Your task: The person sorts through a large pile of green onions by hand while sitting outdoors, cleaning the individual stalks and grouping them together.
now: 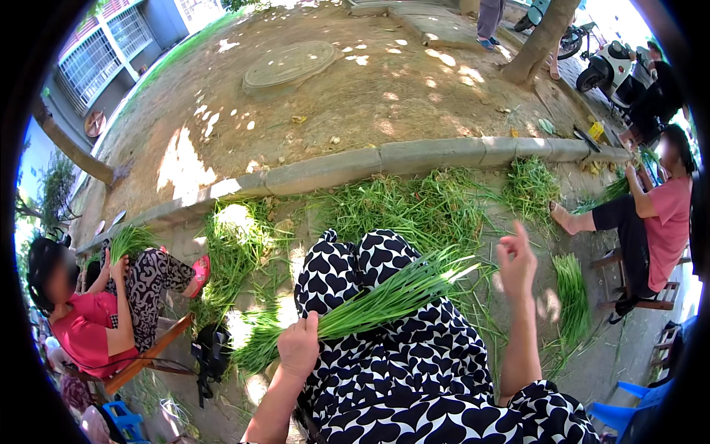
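My left hand [298,345] is closed around a bundle of long green leafy stalks [388,302], which lies slantwise across my lap. The stalks' paler ends point up and to the right, above my knees, and the darker leafy tops hang past my hand on the left. My right hand [517,261] is raised to the right of the bundle, apart from it, with one finger extended and nothing seen in it. Clothing with a black and white heart pattern [388,361] covers my legs. Beyond my knees lies a large loose heap of green stalks and leaves [410,208].
A neat bundle of stalks [571,297] lies on the paving at right. Seated people are at both sides, each holding greens. A concrete curb [333,166] runs behind the heaps. A black bag [212,352] and a wooden chair [150,355] stand at left; blue plastic stools are at the lower corners.
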Action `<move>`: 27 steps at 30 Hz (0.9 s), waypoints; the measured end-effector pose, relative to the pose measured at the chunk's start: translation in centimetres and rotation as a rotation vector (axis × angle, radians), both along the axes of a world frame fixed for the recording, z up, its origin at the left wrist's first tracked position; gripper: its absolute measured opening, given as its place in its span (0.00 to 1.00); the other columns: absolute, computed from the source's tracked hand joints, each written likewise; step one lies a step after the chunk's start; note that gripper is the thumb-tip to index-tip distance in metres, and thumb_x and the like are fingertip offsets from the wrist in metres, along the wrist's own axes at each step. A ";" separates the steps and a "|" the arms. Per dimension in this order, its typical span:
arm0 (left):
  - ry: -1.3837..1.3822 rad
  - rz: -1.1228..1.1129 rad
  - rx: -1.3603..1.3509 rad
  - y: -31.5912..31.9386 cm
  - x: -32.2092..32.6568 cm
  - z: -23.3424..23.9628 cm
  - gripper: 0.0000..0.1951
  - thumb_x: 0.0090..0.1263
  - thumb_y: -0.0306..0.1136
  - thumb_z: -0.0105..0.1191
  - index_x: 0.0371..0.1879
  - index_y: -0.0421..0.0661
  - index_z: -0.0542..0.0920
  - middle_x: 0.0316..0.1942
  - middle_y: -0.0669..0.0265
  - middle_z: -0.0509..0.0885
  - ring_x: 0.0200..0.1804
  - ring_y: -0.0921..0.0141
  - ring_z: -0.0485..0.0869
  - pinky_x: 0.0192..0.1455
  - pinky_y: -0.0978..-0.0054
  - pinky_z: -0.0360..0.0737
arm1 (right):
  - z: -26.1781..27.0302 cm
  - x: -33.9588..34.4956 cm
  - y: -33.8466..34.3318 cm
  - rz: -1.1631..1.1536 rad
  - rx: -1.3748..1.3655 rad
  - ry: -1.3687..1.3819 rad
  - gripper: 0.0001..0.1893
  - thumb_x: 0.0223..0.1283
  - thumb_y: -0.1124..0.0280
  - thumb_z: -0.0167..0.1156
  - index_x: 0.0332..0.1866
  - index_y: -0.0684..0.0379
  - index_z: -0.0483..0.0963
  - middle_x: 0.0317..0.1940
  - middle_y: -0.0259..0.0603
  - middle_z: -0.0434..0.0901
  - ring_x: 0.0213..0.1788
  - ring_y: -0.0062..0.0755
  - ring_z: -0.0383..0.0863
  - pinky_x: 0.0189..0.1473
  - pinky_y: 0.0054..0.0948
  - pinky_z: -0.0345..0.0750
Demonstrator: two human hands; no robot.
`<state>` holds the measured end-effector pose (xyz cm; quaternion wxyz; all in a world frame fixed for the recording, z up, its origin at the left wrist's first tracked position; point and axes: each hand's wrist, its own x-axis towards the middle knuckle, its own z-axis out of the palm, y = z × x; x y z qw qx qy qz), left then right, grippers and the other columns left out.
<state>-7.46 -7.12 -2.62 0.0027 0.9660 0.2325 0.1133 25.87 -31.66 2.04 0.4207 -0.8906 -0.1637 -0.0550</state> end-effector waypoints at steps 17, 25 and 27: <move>0.034 0.010 0.039 -0.2 0.3 -0.6 0.14 0.59 0.27 0.49 0.46 0.45 0.74 0.23 0.65 0.74 0.24 0.66 0.77 0.25 0.68 0.74 | -1.9 -11.9 1.9 0.944 -0.170 -0.117 0.18 0.49 0.79 0.57 0.49 0.62 0.74 0.46 0.44 0.78 0.49 0.44 0.76 0.53 0.37 0.73; 0.023 0.013 0.034 -0.3 0.3 -0.4 0.15 0.59 0.26 0.49 0.47 0.44 0.74 0.23 0.65 0.74 0.24 0.65 0.78 0.25 0.68 0.74 | -3.4 -11.6 3.3 0.638 0.037 0.077 0.12 0.55 0.79 0.56 0.45 0.61 0.76 0.35 0.47 0.80 0.35 0.48 0.81 0.34 0.37 0.78; 0.019 0.006 0.016 -0.4 0.3 -0.3 0.16 0.59 0.26 0.49 0.47 0.44 0.74 0.24 0.64 0.74 0.24 0.65 0.78 0.26 0.68 0.74 | -3.0 -11.6 3.5 0.653 0.002 0.003 0.10 0.54 0.78 0.58 0.43 0.60 0.78 0.34 0.43 0.78 0.32 0.45 0.80 0.32 0.36 0.77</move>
